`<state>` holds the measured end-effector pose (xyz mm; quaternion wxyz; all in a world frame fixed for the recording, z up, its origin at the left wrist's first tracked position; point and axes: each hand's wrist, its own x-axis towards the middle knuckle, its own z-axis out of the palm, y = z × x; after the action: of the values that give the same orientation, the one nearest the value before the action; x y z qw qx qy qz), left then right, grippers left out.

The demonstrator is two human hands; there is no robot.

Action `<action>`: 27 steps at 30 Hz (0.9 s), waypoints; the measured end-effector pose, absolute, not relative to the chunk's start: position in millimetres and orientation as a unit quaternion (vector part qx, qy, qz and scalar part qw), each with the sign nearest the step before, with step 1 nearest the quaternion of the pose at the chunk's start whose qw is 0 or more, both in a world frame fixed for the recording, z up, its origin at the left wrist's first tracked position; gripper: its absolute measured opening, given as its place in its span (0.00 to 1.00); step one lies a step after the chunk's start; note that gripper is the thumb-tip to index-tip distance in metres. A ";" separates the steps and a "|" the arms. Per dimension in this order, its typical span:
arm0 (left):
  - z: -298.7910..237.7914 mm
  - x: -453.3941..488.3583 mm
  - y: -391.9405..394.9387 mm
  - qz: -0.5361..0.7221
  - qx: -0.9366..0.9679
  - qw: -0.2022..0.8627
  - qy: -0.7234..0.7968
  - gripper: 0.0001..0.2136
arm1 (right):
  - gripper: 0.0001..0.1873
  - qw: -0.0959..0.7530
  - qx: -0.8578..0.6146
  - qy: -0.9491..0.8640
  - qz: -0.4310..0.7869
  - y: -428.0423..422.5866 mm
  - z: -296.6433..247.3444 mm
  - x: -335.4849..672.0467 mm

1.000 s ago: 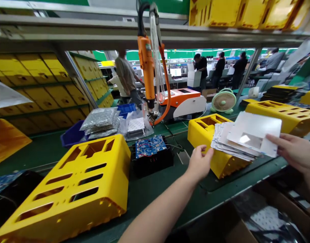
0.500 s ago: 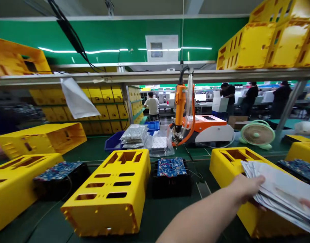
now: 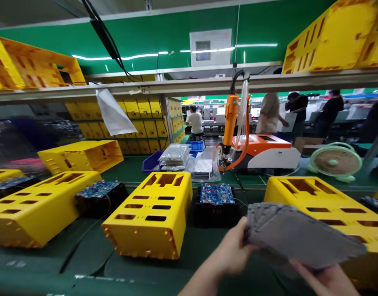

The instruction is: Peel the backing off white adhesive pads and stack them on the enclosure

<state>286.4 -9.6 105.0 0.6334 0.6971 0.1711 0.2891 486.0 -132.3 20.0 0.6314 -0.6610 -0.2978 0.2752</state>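
Note:
A stack of thin flat sheets [image 3: 300, 234], grey on the face turned to me, is held up in front of the right-hand yellow housing [image 3: 287, 185]. My left hand [image 3: 235, 250] grips the stack's left end, thumb on the near side. At its lower edge my right hand [image 3: 326, 279] holds it too, fingers partly hidden below. Just beyond my left hand sits a black unit topped by a blue circuit board [image 3: 216, 194]. Another slotted yellow housing [image 3: 151, 209] lies left of that unit.
Further left are more yellow housings [image 3: 47, 205] and a second blue circuit board [image 3: 99, 189]. An orange screwdriver tool [image 3: 230, 119] hangs over the bench's far side, near bagged parts [image 3: 175, 155] and a green fan [image 3: 335, 161]. People work in the background.
The stack has turned from its white side to its grey side and moved left with both hands. My right hand shows more. The view has shifted, and another person appears in the background.

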 end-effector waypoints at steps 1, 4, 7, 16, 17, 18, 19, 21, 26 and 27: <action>96.7 275.1 -7.0 0.305 0.692 0.625 0.193 0.25 | 0.32 0.615 -0.656 -0.310 0.307 -120.9 10.9 475.1; 63.7 249.2 -1.0 0.339 0.660 0.605 0.289 0.29 | 0.33 0.599 -0.617 -0.343 0.378 -88.8 -18.7 440.0; 38.3 237.4 -2.5 0.396 0.623 0.606 0.296 0.31 | 0.39 0.607 -0.581 -0.370 0.396 -71.5 -41.0 412.7; 59.9 260.7 -13.6 0.489 0.527 0.570 0.398 0.18 | 0.34 0.633 -0.611 -0.283 0.382 -65.4 26.2 401.9; 63.8 265.3 -12.6 0.493 0.519 0.553 0.426 0.17 | 0.34 0.618 -0.638 -0.266 0.374 -62.2 34.2 403.0; 67.2 269.5 -11.4 0.496 0.513 0.537 0.449 0.16 | 0.34 0.600 -0.663 -0.260 0.364 -58.8 39.9 403.6; 69.8 272.9 -10.1 0.497 0.512 0.525 0.464 0.15 | 0.33 0.582 -0.682 -0.265 0.354 -55.5 43.5 403.8; 72.6 276.7 -8.3 0.503 0.516 0.509 0.471 0.12 | 0.31 0.569 -0.692 -0.296 0.331 -50.2 44.8 403.0; 67.6 272.3 -10.4 0.496 0.528 0.529 0.442 0.18 | 0.30 0.592 -0.656 -0.356 0.305 -44.0 34.3 400.3; 66.1 270.2 -11.5 0.491 0.532 0.533 0.439 0.20 | 0.32 0.593 -0.655 -0.358 0.303 -43.6 33.3 400.3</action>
<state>270.2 -11.5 66.1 0.5331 0.5317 0.4387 0.4906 400.3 -43.6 33.3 0.5927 -0.6546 -0.3583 0.3031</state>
